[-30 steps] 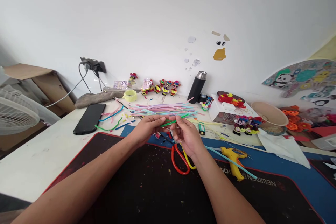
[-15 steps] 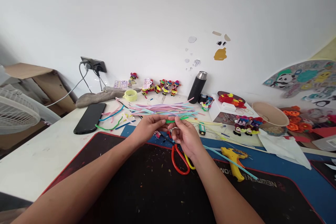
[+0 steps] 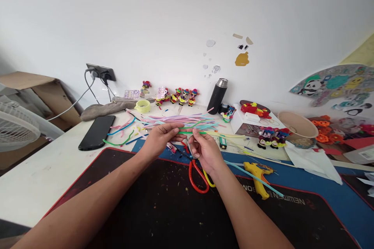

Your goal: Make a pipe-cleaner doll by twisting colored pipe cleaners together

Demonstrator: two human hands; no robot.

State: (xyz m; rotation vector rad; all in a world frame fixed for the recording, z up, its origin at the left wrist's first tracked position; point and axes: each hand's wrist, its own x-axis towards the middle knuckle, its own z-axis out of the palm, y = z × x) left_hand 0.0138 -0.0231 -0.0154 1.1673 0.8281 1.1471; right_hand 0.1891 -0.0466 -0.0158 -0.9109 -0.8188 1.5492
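Note:
Both of my hands hold a green pipe cleaner (image 3: 186,132) above the mat's far edge. My left hand (image 3: 160,138) pinches one side of it between thumb and fingers. My right hand (image 3: 205,148) grips the other side, its lower fingers curled in. Green strands stretch across the gap between the fingertips, and one end points up to the right. Just below my right hand lie scissors (image 3: 191,177) with one red and one yellow handle loop. Behind the hands spreads a pile of pastel pipe cleaners (image 3: 175,118).
A black phone (image 3: 96,132) and a yellow tape roll (image 3: 142,106) lie to the left. Small fuzzy figures (image 3: 183,97) and a black thermos (image 3: 217,96) stand by the wall. A yellow glue gun (image 3: 258,175) rests right on the black mat (image 3: 163,210).
My hands have drawn apart slightly, the left one moving left, and more of the green pipe cleaner shows between them. The whole view has shifted a little.

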